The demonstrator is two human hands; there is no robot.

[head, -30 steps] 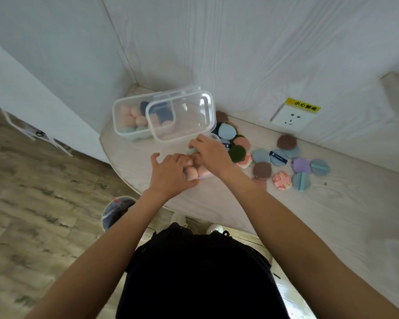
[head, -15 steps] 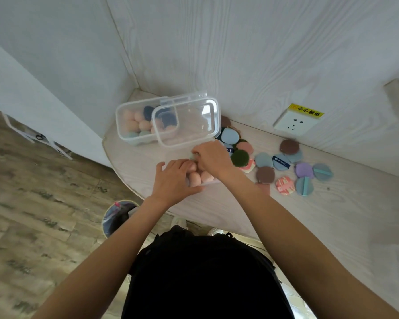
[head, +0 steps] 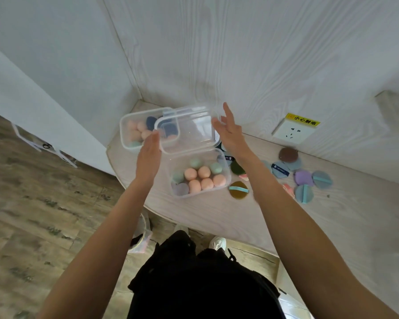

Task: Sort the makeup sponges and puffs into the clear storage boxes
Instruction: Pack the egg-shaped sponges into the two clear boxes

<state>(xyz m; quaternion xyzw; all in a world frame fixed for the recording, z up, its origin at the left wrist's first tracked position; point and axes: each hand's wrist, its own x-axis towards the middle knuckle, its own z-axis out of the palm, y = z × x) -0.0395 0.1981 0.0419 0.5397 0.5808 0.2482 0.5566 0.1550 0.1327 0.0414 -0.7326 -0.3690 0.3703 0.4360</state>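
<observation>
Desk [head: 217,215]: 2 boxes [head: 199,173], ~9 puffs [head: 304,177].

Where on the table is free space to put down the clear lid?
Bare table lies right of the loose puffs, below the outlet. A narrower strip lies in front of the near box. It is crowded between the near box, the far box and the puffs.

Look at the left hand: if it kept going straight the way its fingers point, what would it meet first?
Probably the clear lid, whose near-left edge sits right at the fingertips of the left hand. Depth is unclear; it may already touch.
</observation>
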